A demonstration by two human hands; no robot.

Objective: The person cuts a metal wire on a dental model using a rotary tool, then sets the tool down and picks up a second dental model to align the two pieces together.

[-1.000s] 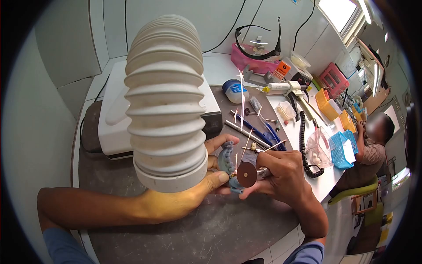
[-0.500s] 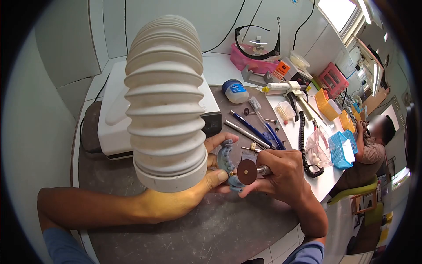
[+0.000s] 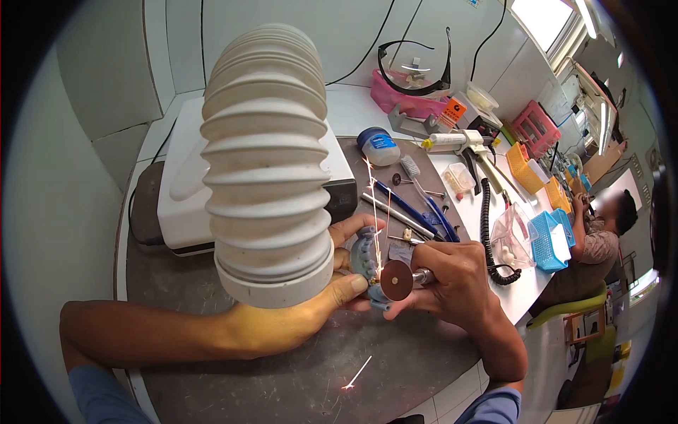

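Note:
My left hand [image 3: 332, 293] is closed around a grey-blue dental model [image 3: 364, 254] shaped like a tooth arch, its thumb near a small metallic piece on it. In my right hand [image 3: 459, 283] is a rotary handpiece [image 3: 424, 275], fitted with a brown cutting disc [image 3: 396, 280]. The disc's left edge meets the metallic piece by my left thumb, and orange sparks [image 3: 376, 244] fly upward from there. Another spark [image 3: 359, 372] streaks over the mat below. The fingertips of my right hand rest by the model's lower end.
A ribbed white suction hose [image 3: 268, 169] hangs over my left wrist. Behind my hands lie a toothbrush [image 3: 417, 177], a blue pen [image 3: 399, 201] and a blue-lidded jar [image 3: 378, 146]. A coiled black cord [image 3: 486, 233] runs at right. Another person [image 3: 600, 233] sits farther right.
Sparks have appeared where the disc meets the metallic piece, flying up and also down over the mat. The disc has shifted very slightly down; both hands otherwise keep their places.

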